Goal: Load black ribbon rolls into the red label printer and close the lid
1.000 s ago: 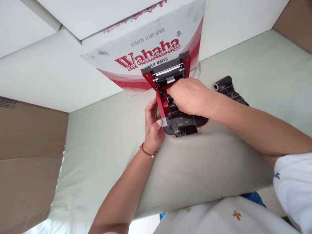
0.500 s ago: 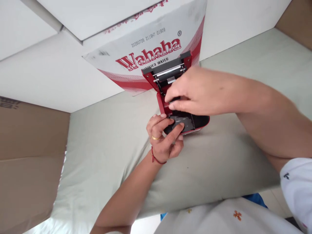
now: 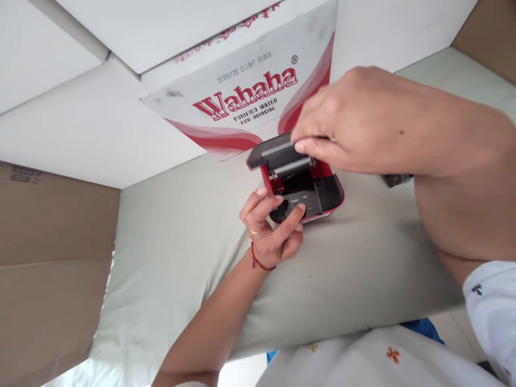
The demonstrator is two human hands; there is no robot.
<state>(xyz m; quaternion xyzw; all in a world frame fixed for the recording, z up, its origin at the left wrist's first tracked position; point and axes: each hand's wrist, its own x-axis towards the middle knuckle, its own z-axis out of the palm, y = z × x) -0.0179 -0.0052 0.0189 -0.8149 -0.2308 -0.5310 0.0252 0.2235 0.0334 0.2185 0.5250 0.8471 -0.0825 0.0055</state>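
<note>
A small red and black device with a hinged lid and a metal roller rests on the pale green cloth. Its lid stands partly raised, and the inside looks dark. My left hand grips the device's near left corner, some fingers on the black front panel. It wears a gold ring and a red cord bracelet. With thumb and fingers closed, my right hand pinches the lid's upper edge. Beyond my right wrist, a dark object shows in part, mostly hidden by the forearm.
Behind the device stands a white and red Wahaha water carton against white panels. A brown cardboard box is at the left, with another brown surface at the far right. Pale green cloth covers the surface.
The lid has swung down toward me from nearly upright. My right hand has moved from inside the device up to the lid's edge. My left hand stays put.
</note>
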